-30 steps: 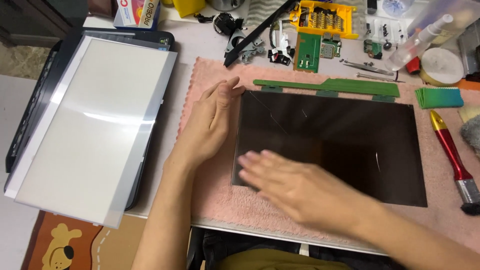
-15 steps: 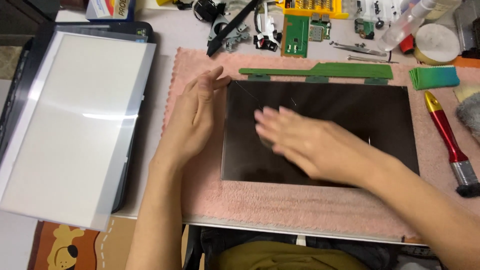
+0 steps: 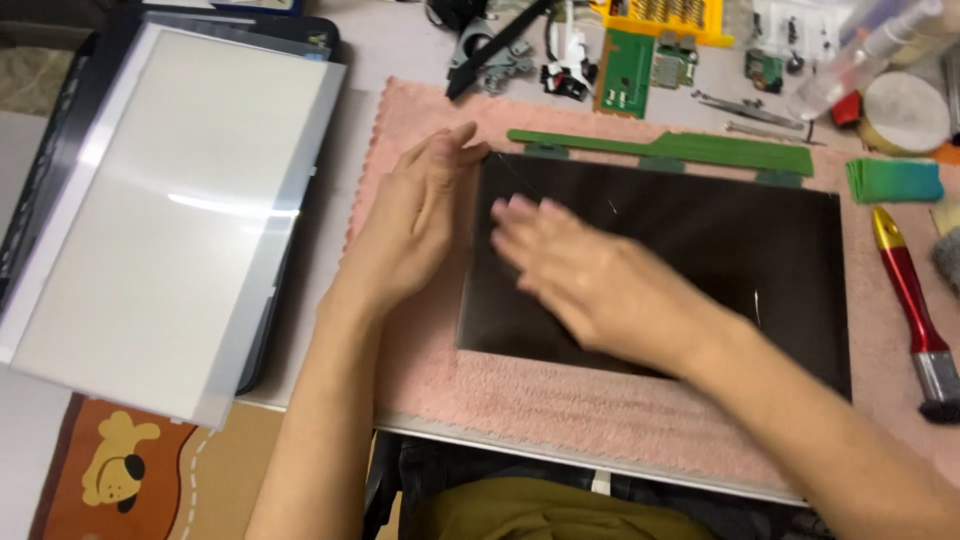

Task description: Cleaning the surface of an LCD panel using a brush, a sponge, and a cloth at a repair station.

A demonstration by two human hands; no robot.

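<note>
Resting open, no grip, both hands (image 3: 600, 290) press a dark panel (image 3: 720, 250) on pink towel (image 3: 560, 400), cluttered workbench (image 3: 400, 50).

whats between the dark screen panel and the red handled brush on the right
In the head view, only a bare strip of the pink towel separates the dark panel from the red-handled brush; nothing else lies there.

Head view: looks steeply down from above the person's chest, close over the workbench.
Facing: toward 12 o'clock, forearms entering from 6 o'clock.
Shared: single view only.
</note>
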